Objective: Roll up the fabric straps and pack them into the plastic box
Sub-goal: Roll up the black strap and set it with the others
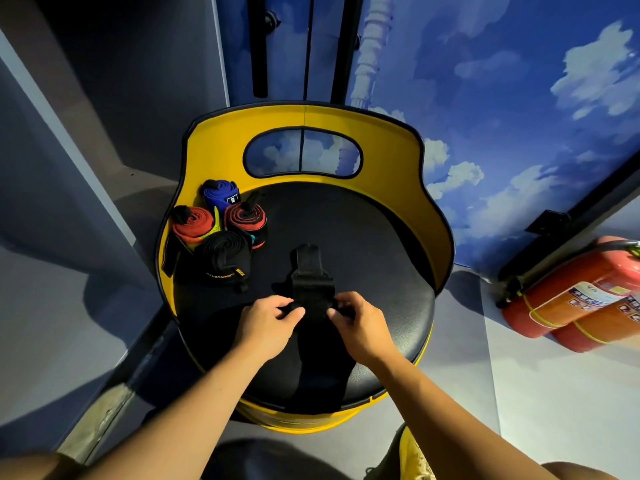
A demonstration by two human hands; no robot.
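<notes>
Black seat (363, 237), centre frame: both hands (266, 320) (360, 323) pinch the black strap (311, 289) (half rolled); uneven tension could loosen the coil.

The black rolled strap (225, 259), at the front of the cluster of rolls on the left of the round black seat (363, 244), bears pale lettering along its lower edge, but it reads upside down and cannot be made out with certainty; a small yellow tag sits at its right end. The blue rolled strap (221, 195) behind it carries a small black patch with white marks too small to read. To the right of the seat, the red fire extinguishers (571, 299) have pale labels with blurred, unreadable print.
</notes>
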